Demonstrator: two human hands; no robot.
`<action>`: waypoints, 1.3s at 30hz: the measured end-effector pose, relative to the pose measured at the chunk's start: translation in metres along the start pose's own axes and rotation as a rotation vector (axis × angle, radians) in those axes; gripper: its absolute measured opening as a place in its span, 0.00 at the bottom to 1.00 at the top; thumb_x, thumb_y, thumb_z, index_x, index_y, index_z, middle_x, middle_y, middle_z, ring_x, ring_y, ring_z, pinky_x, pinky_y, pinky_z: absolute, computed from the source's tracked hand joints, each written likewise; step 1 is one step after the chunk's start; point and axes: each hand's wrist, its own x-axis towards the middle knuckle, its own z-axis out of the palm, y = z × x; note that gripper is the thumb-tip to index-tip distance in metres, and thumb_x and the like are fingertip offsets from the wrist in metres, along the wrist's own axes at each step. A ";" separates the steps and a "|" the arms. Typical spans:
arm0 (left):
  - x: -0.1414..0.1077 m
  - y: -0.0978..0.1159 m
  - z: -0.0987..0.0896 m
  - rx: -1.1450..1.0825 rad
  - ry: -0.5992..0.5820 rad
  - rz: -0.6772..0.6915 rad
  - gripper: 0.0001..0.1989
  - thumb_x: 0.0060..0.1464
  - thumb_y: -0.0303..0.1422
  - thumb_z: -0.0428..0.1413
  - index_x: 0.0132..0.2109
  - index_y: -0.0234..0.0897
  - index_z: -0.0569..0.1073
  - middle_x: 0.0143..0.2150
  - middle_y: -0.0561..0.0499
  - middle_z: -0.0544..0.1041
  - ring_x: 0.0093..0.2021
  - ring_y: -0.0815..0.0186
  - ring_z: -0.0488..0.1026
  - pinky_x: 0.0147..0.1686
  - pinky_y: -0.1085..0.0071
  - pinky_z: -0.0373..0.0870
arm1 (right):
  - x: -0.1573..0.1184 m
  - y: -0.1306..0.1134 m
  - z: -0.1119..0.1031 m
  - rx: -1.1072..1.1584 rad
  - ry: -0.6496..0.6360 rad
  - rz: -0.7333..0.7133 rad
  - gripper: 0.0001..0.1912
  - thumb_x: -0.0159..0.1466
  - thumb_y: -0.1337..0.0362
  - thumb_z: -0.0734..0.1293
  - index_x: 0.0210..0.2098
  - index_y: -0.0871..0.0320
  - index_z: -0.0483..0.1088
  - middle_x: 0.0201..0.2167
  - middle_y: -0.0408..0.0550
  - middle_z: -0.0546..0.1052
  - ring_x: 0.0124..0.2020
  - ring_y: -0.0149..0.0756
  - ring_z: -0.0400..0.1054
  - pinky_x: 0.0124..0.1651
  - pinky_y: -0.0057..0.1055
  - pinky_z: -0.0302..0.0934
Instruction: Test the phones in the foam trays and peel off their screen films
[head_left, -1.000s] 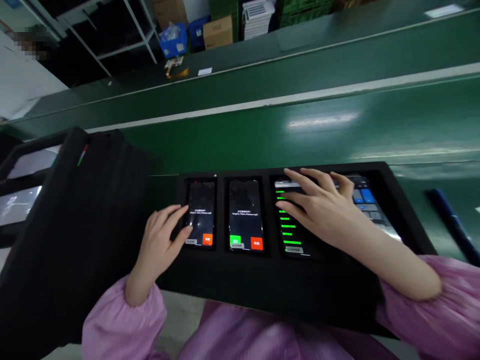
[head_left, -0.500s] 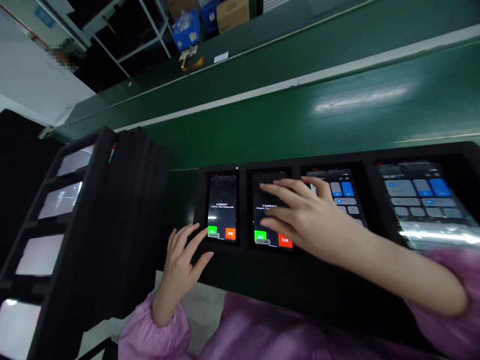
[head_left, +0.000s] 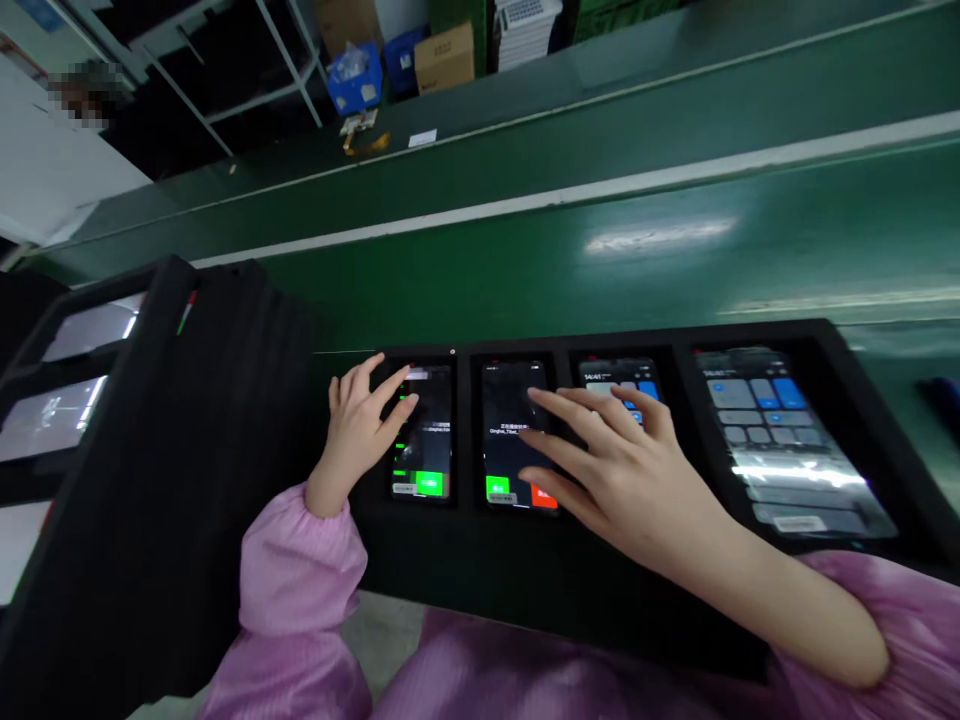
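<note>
Several smartphones lie face up in the slots of a black tray [head_left: 465, 460]. My left hand [head_left: 358, 420] is open, its fingers spread over the upper left of the leftmost phone [head_left: 431, 455], whose screen is mid-change with a green button at the bottom. Over the right side of the second phone [head_left: 502, 410] hovers my right hand [head_left: 611, 455], open with fingers apart; I cannot tell whether a fingertip touches the glass. Green and red buttons show on that screen. The third phone [head_left: 600, 373] is partly hidden under my right hand. Farther right, the fourth phone [head_left: 757, 430] shows a control panel.
At the left stands a stack of black trays [head_left: 225, 420], phones with pale screens in the top one. Green work surface [head_left: 495, 270] stretches behind, with a white strip along it. Blue bins [head_left: 356, 80], a cardboard box [head_left: 444, 60] and a metal rack [head_left: 255, 100] sit beyond.
My left hand has moved up from the leftmost phone's lower edge to its upper left. That screen has switched from two buttons to a sliding view. My right hand stays over the second phone.
</note>
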 end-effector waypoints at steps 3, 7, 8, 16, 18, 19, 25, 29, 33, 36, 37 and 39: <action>0.005 -0.006 0.004 -0.027 0.038 0.044 0.21 0.72 0.50 0.52 0.58 0.48 0.82 0.68 0.39 0.74 0.69 0.43 0.68 0.69 0.28 0.56 | 0.015 0.015 0.015 -0.121 -0.068 0.068 0.24 0.80 0.49 0.57 0.59 0.55 0.77 0.68 0.59 0.72 0.63 0.57 0.68 0.60 0.60 0.59; -0.010 -0.009 -0.003 -0.089 0.099 0.137 0.24 0.74 0.46 0.48 0.39 0.45 0.86 0.57 0.45 0.81 0.64 0.53 0.75 0.71 0.41 0.61 | 0.035 0.026 0.040 -0.153 -0.139 0.105 0.26 0.79 0.48 0.59 0.64 0.59 0.74 0.73 0.62 0.66 0.67 0.61 0.64 0.62 0.64 0.58; -0.013 -0.009 -0.004 -0.101 0.121 0.146 0.24 0.74 0.45 0.48 0.38 0.45 0.85 0.54 0.45 0.82 0.62 0.55 0.76 0.71 0.43 0.61 | 0.037 0.026 0.041 -0.144 -0.138 0.098 0.25 0.79 0.48 0.59 0.61 0.58 0.76 0.72 0.61 0.67 0.67 0.60 0.64 0.63 0.64 0.57; -0.016 -0.008 0.004 -0.080 0.184 0.076 0.16 0.71 0.46 0.56 0.53 0.43 0.82 0.56 0.44 0.81 0.59 0.55 0.78 0.70 0.44 0.63 | 0.027 0.025 0.015 -0.101 0.031 0.022 0.23 0.81 0.50 0.57 0.58 0.55 0.77 0.67 0.57 0.73 0.64 0.54 0.68 0.59 0.55 0.57; -0.015 -0.007 0.006 -0.058 0.162 0.076 0.18 0.70 0.47 0.56 0.56 0.43 0.80 0.59 0.43 0.80 0.61 0.53 0.77 0.70 0.41 0.61 | 0.027 0.027 0.018 -0.099 0.022 0.009 0.21 0.80 0.51 0.58 0.56 0.54 0.78 0.65 0.56 0.75 0.63 0.54 0.68 0.58 0.54 0.57; -0.014 -0.006 0.007 -0.044 0.153 0.078 0.19 0.70 0.47 0.56 0.58 0.42 0.80 0.59 0.42 0.79 0.61 0.51 0.76 0.70 0.39 0.60 | 0.027 0.027 0.021 -0.100 0.014 0.006 0.21 0.80 0.52 0.58 0.55 0.53 0.78 0.65 0.55 0.75 0.63 0.54 0.68 0.58 0.54 0.57; -0.013 -0.005 0.010 0.040 0.122 0.100 0.20 0.69 0.48 0.57 0.59 0.44 0.80 0.64 0.39 0.76 0.64 0.47 0.74 0.70 0.32 0.57 | 0.032 0.022 0.041 -0.106 -0.047 -0.006 0.19 0.79 0.50 0.60 0.54 0.53 0.78 0.68 0.58 0.72 0.65 0.57 0.66 0.59 0.57 0.57; -0.013 -0.006 0.012 0.065 0.111 0.111 0.18 0.69 0.48 0.57 0.58 0.46 0.81 0.65 0.39 0.75 0.65 0.47 0.73 0.70 0.31 0.56 | 0.032 0.021 0.043 -0.102 -0.104 0.003 0.17 0.77 0.50 0.65 0.53 0.52 0.79 0.69 0.57 0.71 0.65 0.58 0.66 0.60 0.59 0.57; -0.014 -0.007 0.012 0.072 0.105 0.120 0.16 0.69 0.46 0.57 0.55 0.47 0.83 0.64 0.40 0.76 0.65 0.46 0.73 0.69 0.29 0.56 | 0.031 0.022 0.043 -0.090 -0.135 0.027 0.17 0.76 0.50 0.66 0.54 0.52 0.79 0.69 0.56 0.72 0.65 0.58 0.66 0.60 0.58 0.57; -0.014 -0.008 0.012 0.086 0.088 0.120 0.15 0.69 0.45 0.57 0.55 0.47 0.83 0.64 0.40 0.76 0.66 0.47 0.72 0.70 0.30 0.56 | 0.032 0.019 0.046 -0.077 -0.143 0.039 0.17 0.77 0.51 0.66 0.54 0.53 0.79 0.69 0.57 0.72 0.65 0.58 0.65 0.60 0.58 0.57; -0.014 -0.008 0.012 0.092 0.085 0.119 0.15 0.70 0.45 0.57 0.55 0.47 0.83 0.64 0.40 0.76 0.66 0.47 0.72 0.70 0.30 0.55 | 0.033 0.018 0.046 -0.075 -0.142 0.044 0.17 0.77 0.51 0.65 0.54 0.53 0.79 0.68 0.56 0.72 0.65 0.58 0.65 0.61 0.58 0.57; -0.014 -0.008 0.012 0.102 0.081 0.121 0.15 0.70 0.44 0.57 0.56 0.47 0.82 0.65 0.40 0.75 0.66 0.47 0.72 0.70 0.31 0.55 | 0.033 0.017 0.041 -0.078 -0.143 0.049 0.17 0.77 0.50 0.65 0.55 0.53 0.79 0.69 0.55 0.72 0.65 0.56 0.65 0.61 0.57 0.57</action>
